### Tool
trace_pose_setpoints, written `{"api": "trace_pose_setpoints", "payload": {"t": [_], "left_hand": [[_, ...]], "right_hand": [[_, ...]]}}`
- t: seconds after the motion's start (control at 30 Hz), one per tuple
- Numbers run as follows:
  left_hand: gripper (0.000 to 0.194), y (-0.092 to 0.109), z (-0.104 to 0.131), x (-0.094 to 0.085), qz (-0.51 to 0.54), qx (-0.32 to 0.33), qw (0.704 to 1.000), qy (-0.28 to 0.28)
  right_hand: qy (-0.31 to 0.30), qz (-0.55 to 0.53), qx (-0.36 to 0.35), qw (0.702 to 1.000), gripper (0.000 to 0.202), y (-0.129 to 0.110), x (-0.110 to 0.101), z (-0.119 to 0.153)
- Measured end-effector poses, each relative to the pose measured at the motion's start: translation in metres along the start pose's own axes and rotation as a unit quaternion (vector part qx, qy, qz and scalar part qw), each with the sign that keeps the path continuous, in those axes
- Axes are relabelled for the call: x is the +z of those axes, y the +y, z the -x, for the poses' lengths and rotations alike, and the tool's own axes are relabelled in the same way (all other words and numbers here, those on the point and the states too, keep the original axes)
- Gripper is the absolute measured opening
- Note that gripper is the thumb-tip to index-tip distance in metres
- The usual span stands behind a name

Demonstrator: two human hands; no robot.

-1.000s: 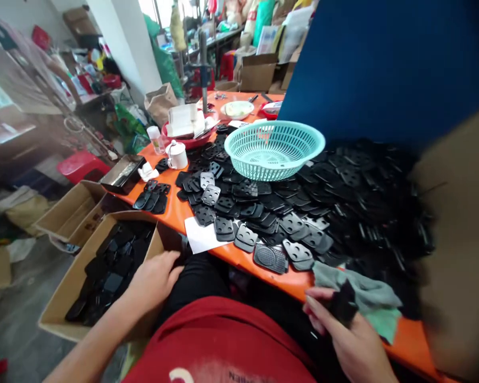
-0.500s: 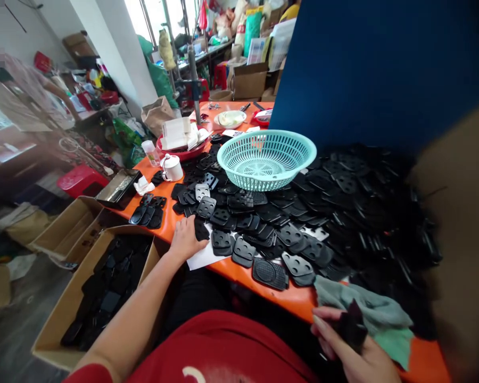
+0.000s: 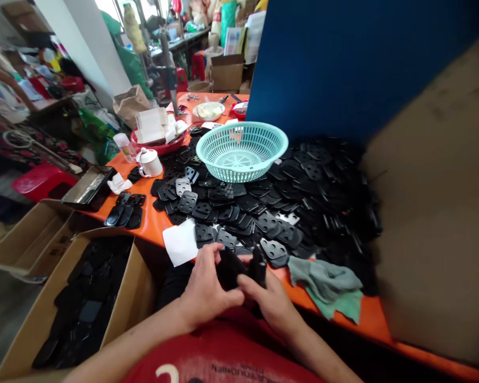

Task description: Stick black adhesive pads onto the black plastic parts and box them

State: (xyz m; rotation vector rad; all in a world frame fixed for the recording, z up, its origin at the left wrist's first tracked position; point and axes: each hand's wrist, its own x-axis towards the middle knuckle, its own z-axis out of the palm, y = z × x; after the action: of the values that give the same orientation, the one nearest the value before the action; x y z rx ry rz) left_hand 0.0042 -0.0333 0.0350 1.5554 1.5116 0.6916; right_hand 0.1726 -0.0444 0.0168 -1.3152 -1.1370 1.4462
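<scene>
Close in front of my body, my left hand (image 3: 207, 287) grips a flat black pad (image 3: 229, 268) between thumb and fingers. My right hand (image 3: 273, 300) meets it there, closed around another dark pad (image 3: 258, 266) held on edge. Blur hides the exact shape of both pieces, and I cannot tell whether they touch. Just beyond the hands lie black pads with round holes (image 3: 273, 248), some in short stacks. A white paper sheet (image 3: 181, 243) lies left of them at the table edge. To the right of my right hand rests a crumpled grey-green cloth (image 3: 327, 282).
A turquoise plastic basket (image 3: 243, 151) sits on the large heap of black pads (image 3: 323, 186). An open cardboard box (image 3: 122, 287) of black pads stands at lower left. A white lidded mug (image 3: 149, 162) is on the orange table (image 3: 154, 226). Cardboard (image 3: 435, 239) rises at right.
My left hand has lifted a pad off the white paper and come toward my body. My right hand has moved in from the lower right beside it. The view has turned right.
</scene>
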Motion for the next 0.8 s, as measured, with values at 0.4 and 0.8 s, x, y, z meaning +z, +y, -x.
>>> {"api": "trace_pose_setpoints", "payload": {"t": [0.4, 0.8], "left_hand": [[0.033, 0.007, -0.034, -0.016, 0.227, -0.172, 0.894, -0.345], [0.026, 0.003, -0.019, 0.001, 0.148, -0.055, 0.953, -0.260]], "right_hand": [[-0.041, 0.010, 0.061, 0.997, 0.037, -0.001, -0.031, 0.004], [-0.099, 0.364, -0.232, 0.897, 0.062, 0.004, -0.028, 0.012]]}}
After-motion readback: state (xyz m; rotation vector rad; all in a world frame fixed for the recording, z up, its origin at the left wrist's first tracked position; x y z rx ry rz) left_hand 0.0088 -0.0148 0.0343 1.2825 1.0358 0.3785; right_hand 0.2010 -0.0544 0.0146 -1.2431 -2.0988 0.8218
